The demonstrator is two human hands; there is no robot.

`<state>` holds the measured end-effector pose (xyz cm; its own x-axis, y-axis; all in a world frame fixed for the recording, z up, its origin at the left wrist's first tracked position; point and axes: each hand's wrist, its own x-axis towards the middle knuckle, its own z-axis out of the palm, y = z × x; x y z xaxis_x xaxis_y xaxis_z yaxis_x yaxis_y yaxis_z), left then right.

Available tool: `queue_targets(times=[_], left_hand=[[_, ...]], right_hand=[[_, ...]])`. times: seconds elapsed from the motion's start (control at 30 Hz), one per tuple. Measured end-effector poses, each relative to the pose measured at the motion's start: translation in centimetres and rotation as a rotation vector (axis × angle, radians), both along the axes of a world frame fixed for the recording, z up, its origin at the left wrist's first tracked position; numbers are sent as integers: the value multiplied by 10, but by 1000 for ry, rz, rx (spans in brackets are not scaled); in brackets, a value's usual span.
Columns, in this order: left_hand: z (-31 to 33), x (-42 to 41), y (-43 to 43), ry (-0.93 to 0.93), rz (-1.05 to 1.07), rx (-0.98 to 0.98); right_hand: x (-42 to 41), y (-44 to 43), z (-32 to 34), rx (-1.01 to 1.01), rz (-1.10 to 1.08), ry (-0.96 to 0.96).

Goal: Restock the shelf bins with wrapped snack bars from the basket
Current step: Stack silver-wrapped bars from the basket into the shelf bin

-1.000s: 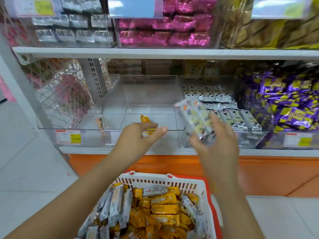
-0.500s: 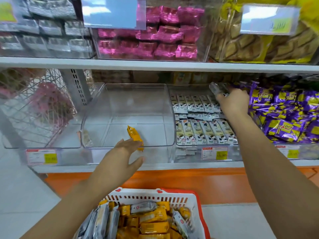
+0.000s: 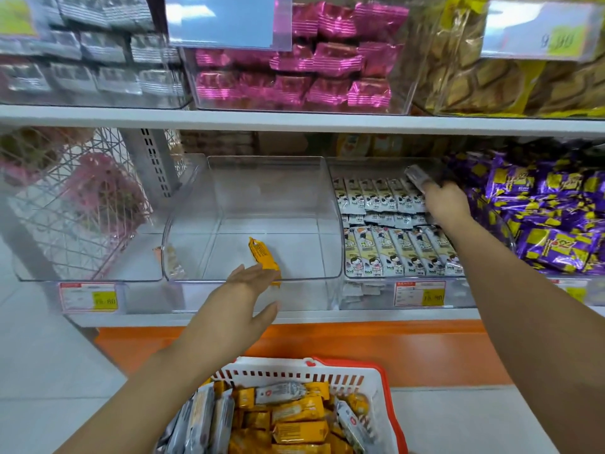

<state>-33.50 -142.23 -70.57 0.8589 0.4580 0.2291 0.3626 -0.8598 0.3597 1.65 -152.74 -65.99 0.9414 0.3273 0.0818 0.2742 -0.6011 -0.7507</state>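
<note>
Handling-wise these snack bars look super light, w/ slick crinkly wrappers, so imo a loose bunch will fan out and slide if you squeeze only one end. They're prob stiff enough inside to stack flat but could snap if bent. Best grab is across the middle of the long sides, not the crimped ends.

Right hand (image 3: 447,204) is deep at the back of the right bin (image 3: 366,165), fingers curled round a few grey-white bars (image 3: 419,175), held just above the rear row of same-looking stocked bars (image 3: 402,250).

Left hand (image 3: 244,299) is flat, fingers straight, holding nothing, hovering at the front rim of the clear middle bin (image 3: 307,277). One yellow bar (image 3: 263,262) lies on that bin's floor right by the fingertips; can't tell if they're touching it tbh.

The hands are well apart. The rest of the stock, mostly yellow bars plus some grey ones, sits in the basket (image 3: 294,371) below both arms.
</note>
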Motion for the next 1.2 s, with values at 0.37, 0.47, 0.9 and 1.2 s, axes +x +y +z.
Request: queue_targets(times=[0.37,0.47,0.9,1.2], left_hand=[[0,-13,-7,22,-23,-49],[1,-18,-11,34,-35,-45],[6,-59,-18,44,5,-83],[-23,-126,-19,254,86,-102]], right_hand=[[-49,-26,14,265,-4,-39],[-80,-28,14,179,83,12],[-159,-5,-30,-62,376,-106],[-178,-9,-47,-219,275,-363]])
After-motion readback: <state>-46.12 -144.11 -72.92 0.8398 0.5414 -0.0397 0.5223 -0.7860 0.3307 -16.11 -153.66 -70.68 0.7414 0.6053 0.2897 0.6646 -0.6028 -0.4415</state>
